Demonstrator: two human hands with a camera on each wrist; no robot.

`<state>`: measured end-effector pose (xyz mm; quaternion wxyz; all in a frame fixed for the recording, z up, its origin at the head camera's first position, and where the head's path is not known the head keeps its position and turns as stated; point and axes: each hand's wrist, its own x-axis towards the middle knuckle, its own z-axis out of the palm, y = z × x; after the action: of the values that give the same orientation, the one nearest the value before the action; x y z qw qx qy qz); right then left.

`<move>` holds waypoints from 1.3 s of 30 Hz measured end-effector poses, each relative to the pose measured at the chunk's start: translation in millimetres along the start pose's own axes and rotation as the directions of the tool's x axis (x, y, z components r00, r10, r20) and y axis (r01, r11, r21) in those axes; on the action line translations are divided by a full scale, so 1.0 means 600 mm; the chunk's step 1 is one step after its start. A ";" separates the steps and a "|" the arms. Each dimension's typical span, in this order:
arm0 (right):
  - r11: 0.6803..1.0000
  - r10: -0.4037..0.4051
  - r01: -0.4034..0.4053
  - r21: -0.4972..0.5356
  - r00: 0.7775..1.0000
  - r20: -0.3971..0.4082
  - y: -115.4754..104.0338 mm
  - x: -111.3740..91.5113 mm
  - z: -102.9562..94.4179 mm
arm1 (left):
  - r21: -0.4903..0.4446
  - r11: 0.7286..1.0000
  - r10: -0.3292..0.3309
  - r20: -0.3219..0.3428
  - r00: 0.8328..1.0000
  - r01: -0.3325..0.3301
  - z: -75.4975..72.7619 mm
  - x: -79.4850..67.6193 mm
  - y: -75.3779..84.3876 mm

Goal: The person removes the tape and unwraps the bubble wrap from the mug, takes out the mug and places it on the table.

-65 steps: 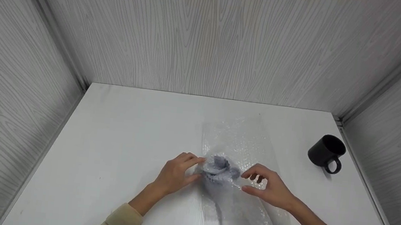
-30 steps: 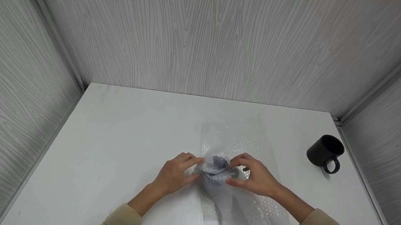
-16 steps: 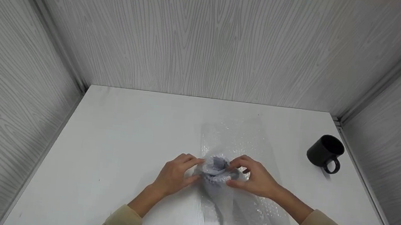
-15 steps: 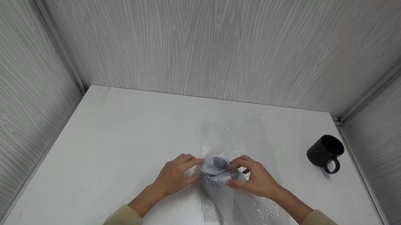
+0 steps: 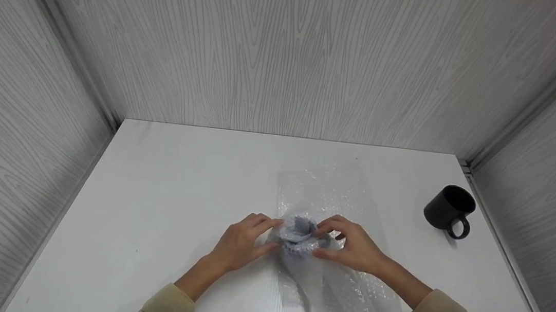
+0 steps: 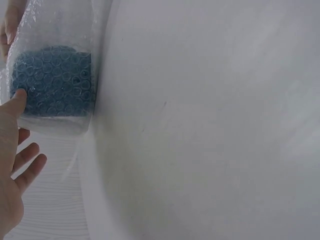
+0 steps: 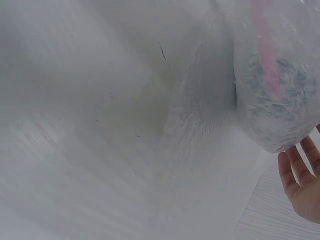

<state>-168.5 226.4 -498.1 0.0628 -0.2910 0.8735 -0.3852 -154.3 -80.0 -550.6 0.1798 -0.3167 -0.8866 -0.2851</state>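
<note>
A blue-grey cup (image 5: 302,228) stands inside bubble wrap (image 5: 331,192) near the table's front. Through the bubbles, the left wrist view shows the cup's side (image 6: 52,82) as a dark blue block. My left hand (image 5: 240,240) holds the bundle's left side, its thumb (image 6: 17,102) pressing on the wrap. On the right side my right hand (image 5: 354,244) grips the wrap near the rim with bent fingers and thumb. Several of its fingertips (image 7: 284,160) touch the wrap in the right wrist view, where a pink strip (image 7: 267,55) crosses the plastic. The cup's lower part is hidden in the head view.
A black mug (image 5: 448,207) stands at the right, its handle facing the front. Loose bubble wrap (image 5: 340,297) spreads in front of the bundle and behind it. Grey wood-grain panels (image 5: 288,54) border the white table (image 5: 177,181) at the back and both sides.
My right hand has moved left from beside the bundle and taken hold of its right side. In the last second both hands have stayed nearly still. My left hand keeps its place.
</note>
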 end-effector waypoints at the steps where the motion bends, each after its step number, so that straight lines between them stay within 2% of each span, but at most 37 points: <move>1: 1.000 0.003 -0.003 0.002 1.000 0.001 0.000 0.000 0.000 | 0.000 1.000 0.004 0.003 1.000 -0.004 -0.001 0.001 0.000; 17: 1.000 0.019 -0.019 0.000 1.000 0.022 -0.001 0.003 0.000 | -0.013 0.998 0.059 -0.021 0.998 -0.060 -0.016 0.018 0.007; 24: 1.000 0.009 -0.009 -0.007 1.000 0.018 -0.002 0.003 -0.001 | 0.049 0.988 0.146 -0.064 0.987 -0.143 -0.019 0.031 0.014; 39: 1.000 0.014 -0.013 -0.008 1.000 0.018 0.000 0.001 0.000 | 0.116 0.975 0.197 -0.040 0.980 -0.192 -0.015 0.049 0.025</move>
<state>-169.3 226.0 -498.1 0.0723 -0.2889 0.8763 -0.3786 -164.5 -62.5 -522.8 0.2466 -0.3841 -0.8610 -0.2243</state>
